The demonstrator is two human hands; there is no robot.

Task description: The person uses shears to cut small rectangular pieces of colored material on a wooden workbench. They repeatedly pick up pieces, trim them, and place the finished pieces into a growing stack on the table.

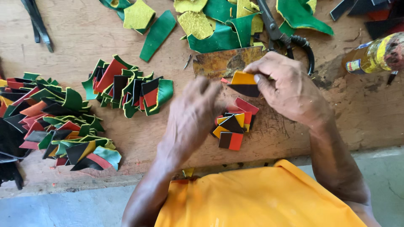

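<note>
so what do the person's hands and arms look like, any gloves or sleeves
Both are bare: no gloves, rings, watch or bands show on the left hand or the right hand. No sleeves reach the forearms, which are uncovered up to the bottom edge of the view. The only clothing in sight is an orange-yellow garment at the bottom. The left hand is motion-blurred, so fine detail there is unclear.

I see my right hand (286, 86) raised, thumb and fingers pinched together. My left hand (191, 115) is blurred, palm down, fingers seemingly loosely curled; both forearms angle inward.
</note>
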